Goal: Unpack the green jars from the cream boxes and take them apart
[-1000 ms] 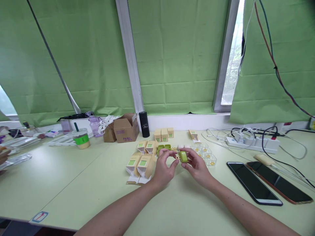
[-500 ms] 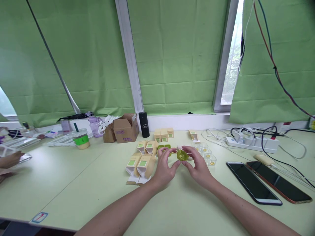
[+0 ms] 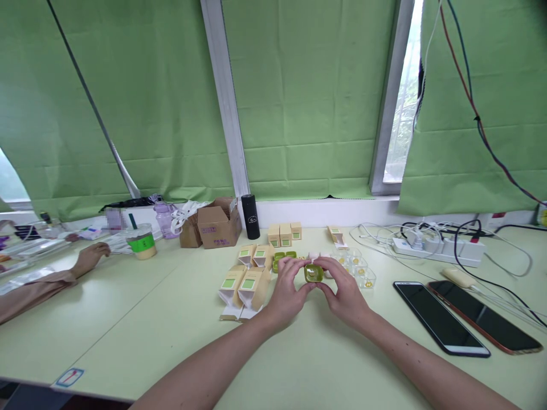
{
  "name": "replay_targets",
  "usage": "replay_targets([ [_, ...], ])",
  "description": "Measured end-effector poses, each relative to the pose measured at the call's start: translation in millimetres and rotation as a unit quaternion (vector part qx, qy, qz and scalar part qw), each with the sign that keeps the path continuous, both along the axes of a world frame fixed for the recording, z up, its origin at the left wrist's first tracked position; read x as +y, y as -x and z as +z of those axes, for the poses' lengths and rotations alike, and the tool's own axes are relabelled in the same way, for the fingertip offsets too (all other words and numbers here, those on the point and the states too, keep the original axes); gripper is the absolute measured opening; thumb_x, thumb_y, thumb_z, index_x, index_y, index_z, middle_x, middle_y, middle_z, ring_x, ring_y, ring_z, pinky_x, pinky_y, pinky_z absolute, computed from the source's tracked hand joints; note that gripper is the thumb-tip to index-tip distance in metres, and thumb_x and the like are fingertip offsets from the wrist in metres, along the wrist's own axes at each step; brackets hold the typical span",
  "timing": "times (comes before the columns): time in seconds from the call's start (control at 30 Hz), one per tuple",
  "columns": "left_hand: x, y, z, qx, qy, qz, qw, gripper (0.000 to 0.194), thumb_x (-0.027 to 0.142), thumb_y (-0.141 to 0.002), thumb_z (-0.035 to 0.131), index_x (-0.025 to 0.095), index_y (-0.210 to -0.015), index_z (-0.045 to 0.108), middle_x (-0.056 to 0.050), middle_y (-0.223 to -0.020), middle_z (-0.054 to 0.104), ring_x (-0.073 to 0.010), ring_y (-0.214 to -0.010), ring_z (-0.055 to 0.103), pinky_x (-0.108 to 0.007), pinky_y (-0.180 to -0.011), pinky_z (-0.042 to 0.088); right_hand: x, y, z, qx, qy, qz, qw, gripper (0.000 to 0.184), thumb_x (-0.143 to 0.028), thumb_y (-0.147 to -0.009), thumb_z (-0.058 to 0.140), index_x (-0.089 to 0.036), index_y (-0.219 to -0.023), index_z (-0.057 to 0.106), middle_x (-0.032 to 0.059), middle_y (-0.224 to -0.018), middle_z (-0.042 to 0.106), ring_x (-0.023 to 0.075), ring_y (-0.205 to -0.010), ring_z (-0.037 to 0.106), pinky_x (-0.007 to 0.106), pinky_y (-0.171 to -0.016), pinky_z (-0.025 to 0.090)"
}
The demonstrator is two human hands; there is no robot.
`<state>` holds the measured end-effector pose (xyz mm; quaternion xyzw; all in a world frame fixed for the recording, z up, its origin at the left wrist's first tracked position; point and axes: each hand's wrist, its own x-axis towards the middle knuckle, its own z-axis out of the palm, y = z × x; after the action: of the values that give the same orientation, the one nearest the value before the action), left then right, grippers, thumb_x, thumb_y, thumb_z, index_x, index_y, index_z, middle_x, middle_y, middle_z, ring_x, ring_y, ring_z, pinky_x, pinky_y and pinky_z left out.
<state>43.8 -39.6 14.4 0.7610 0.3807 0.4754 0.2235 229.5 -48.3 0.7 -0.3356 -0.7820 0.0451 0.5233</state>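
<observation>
A small olive-green square container (image 3: 314, 273), hollow side toward me, is held up in front of my chest. My left hand (image 3: 287, 289) pinches its left side between thumb and fingers. From the other side, my right hand (image 3: 342, 287) grips it the same way. Behind the hands are more green square containers (image 3: 285, 255), partly hidden by my left fingers. Small white pieces (image 3: 313, 255) show just beyond the held container. To the right of my right hand sits a clear plastic tray (image 3: 361, 269) with several yellow-centred pieces in its cups.
Open beige boxes (image 3: 253, 286) with green labels lie left of my hands; smaller boxes (image 3: 285, 233) stand behind. A cardboard box (image 3: 219, 226), black bottle (image 3: 250, 217) and drink cup (image 3: 142, 244) are farther left. Phones (image 3: 442, 319) and a power strip (image 3: 438, 250) lie right. A co-worker's hand (image 3: 90, 257) is at left.
The green container has tilted and shifted slightly left, and my left fingers have closed on it. At far left the co-worker's hand has reached right, toward the drink cup.
</observation>
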Motion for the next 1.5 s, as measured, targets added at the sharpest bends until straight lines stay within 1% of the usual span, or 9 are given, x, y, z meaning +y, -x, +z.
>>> replay_targets([
  [0.17, 0.5, -0.3, 0.7, -0.010, -0.016, 0.016, 1.000, 0.042, 0.020, -0.084, 0.079, 0.030, -0.123, 0.067, -0.005, -0.123, 0.063, -0.0274, -0.129, 0.045, -0.048, -0.112, 0.042, -2.7, -3.1, 4.9, -0.004, -0.029, -0.016, 0.999, 0.042, -0.014, -0.094, 0.056, -0.028, -0.134, 0.055, 0.0109, -0.132, 0.062, 0.0290, -0.126, 0.058, 0.050, -0.103, 0.054],
  [0.27, 1.2, 0.5, -1.6, 0.000, -0.044, 0.022, 0.999, 0.045, 0.015, -0.082, 0.079, 0.030, -0.123, 0.067, -0.005, -0.124, 0.064, -0.0280, -0.129, 0.044, -0.049, -0.111, 0.042, -3.5, -4.1, 7.2, -0.014, -0.069, -0.052, 0.996, 0.034, -0.013, -0.095, 0.057, -0.026, -0.126, 0.061, 0.0112, -0.121, 0.062, 0.0292, -0.116, 0.057, 0.049, -0.095, 0.054],
  [0.37, 1.2, 1.4, -4.4, 0.018, -0.082, 0.022, 0.996, 0.044, 0.014, -0.083, 0.078, 0.029, -0.123, 0.067, -0.005, -0.125, 0.064, -0.0283, -0.129, 0.044, -0.050, -0.110, 0.043, -2.6, -3.4, 6.9, -0.039, -0.113, -0.085, 0.989, 0.028, -0.011, -0.094, 0.058, -0.026, -0.115, 0.067, 0.0094, -0.107, 0.061, 0.0272, -0.103, 0.056, 0.045, -0.084, 0.053],
  [0.53, -0.7, 1.3, -6.9, 0.049, -0.145, 0.016, 0.988, 0.045, 0.015, -0.085, 0.076, 0.028, -0.126, 0.064, -0.007, -0.125, 0.064, -0.0292, -0.126, 0.044, -0.052, -0.109, 0.044, -1.0, -2.0, 4.4, -0.073, -0.145, -0.116, 0.980, 0.026, -0.006, -0.092, 0.057, -0.024, -0.106, 0.070, 0.0075, -0.096, 0.060, 0.0243, -0.092, 0.052, 0.039, -0.074, 0.048],
  [0.67, -1.7, 1.5, -7.3, 0.071, -0.163, 0.016, 0.984, 0.044, 0.017, -0.087, 0.074, 0.029, -0.128, 0.063, -0.008, -0.125, 0.064, -0.0307, -0.126, 0.045, -0.056, -0.108, 0.044, -1.6, -2.1, 4.7, -0.091, -0.150, -0.123, 0.977, 0.028, -0.004, -0.091, 0.056, -0.025, -0.103, 0.071, 0.0073, -0.093, 0.061, 0.0243, -0.090, 0.051, 0.039, -0.073, 0.046],
  [0.83, -2.0, 2.6, -7.1, 0.086, -0.174, 0.015, 0.981, 0.044, 0.015, -0.088, 0.071, 0.028, -0.129, 0.063, -0.008, -0.125, 0.064, -0.0315, -0.125, 0.045, -0.056, -0.107, 0.045, -1.2, -1.2, 5.3, -0.086, -0.150, -0.124, 0.977, 0.025, -0.006, -0.091, 0.058, -0.025, -0.097, 0.071, 0.0072, -0.092, 0.061, 0.0245, -0.089, 0.051, 0.040, -0.072, 0.045],
  [1.03, -2.7, 2.6, -6.5, 0.090, -0.197, 0.013, 0.976, 0.044, 0.015, -0.088, 0.070, 0.027, -0.130, 0.063, -0.008, -0.124, 0.066, -0.0304, -0.123, 0.046, -0.054, -0.106, 0.046, -0.7, 0.0, 5.2, -0.084, -0.154, -0.126, 0.976, 0.022, -0.006, -0.091, 0.057, -0.023, -0.093, 0.070, 0.0073, -0.091, 0.061, 0.0242, -0.089, 0.051, 0.039, -0.073, 0.046],
  [1.23, -2.8, 2.2, -6.3, 0.100, -0.196, 0.027, 0.975, 0.044, 0.017, -0.087, 0.072, 0.027, -0.129, 0.063, -0.008, -0.123, 0.066, -0.0315, -0.122, 0.047, -0.055, -0.105, 0.047, -0.4, 1.4, 5.2, -0.090, -0.153, -0.128, 0.976, 0.020, -0.004, -0.091, 0.056, -0.021, -0.090, 0.067, 0.0077, -0.091, 0.061, 0.0245, -0.090, 0.051, 0.039, -0.073, 0.046],
  [1.5, -2.1, 1.3, -5.4, 0.109, -0.196, 0.051, 0.973, 0.044, 0.016, -0.088, 0.071, 0.028, -0.130, 0.063, -0.008, -0.124, 0.067, -0.0323, -0.123, 0.048, -0.056, -0.104, 0.048, -0.5, 2.4, 6.6, -0.097, -0.150, -0.128, 0.976, 0.021, -0.005, -0.092, 0.055, -0.023, -0.090, 0.066, 0.0078, -0.090, 0.062, 0.0252, -0.088, 0.051, 0.040, -0.073, 0.045],
])
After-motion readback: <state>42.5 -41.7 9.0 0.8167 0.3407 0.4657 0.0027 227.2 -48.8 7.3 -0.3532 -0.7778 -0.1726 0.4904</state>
